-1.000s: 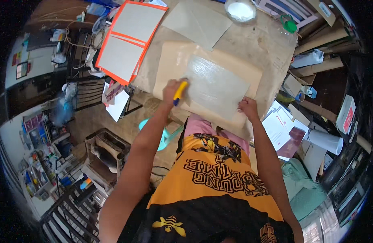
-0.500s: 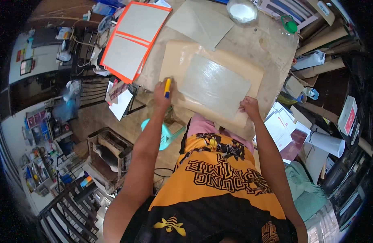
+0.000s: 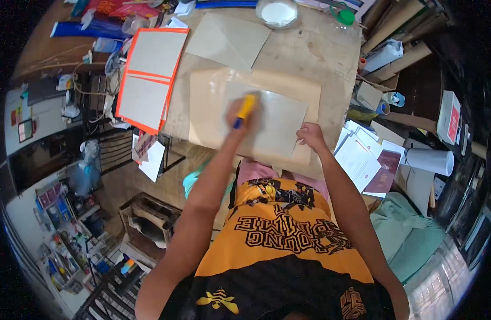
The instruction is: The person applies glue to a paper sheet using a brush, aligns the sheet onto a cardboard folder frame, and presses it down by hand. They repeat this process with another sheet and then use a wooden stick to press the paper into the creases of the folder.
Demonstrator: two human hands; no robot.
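Note:
My left hand [image 3: 239, 114] is closed around a brush [image 3: 248, 106] with a yellow handle and a blue end; its working end is blurred and hidden. It is over the left part of a grey board [image 3: 280, 120], which has a wet-looking sheen. The board lies on a larger sheet of brown paper [image 3: 202, 104], glossy in places. At the board's lower right corner my right hand [image 3: 311, 135] is closed, thumb and fingers pinched at its edge.
Orange-edged grey panels [image 3: 146, 98] lie at the table's left. Farther back are another grey sheet [image 3: 229, 40], a clear bowl of white stuff [image 3: 277, 13] and a green-capped bottle [image 3: 345, 17]. Papers [image 3: 357, 157] are beyond the table's right edge.
My left hand has moved right with the brush, from the brown paper's left edge onto the grey board. My right hand stays at the board's corner. The whole view has shifted somewhat.

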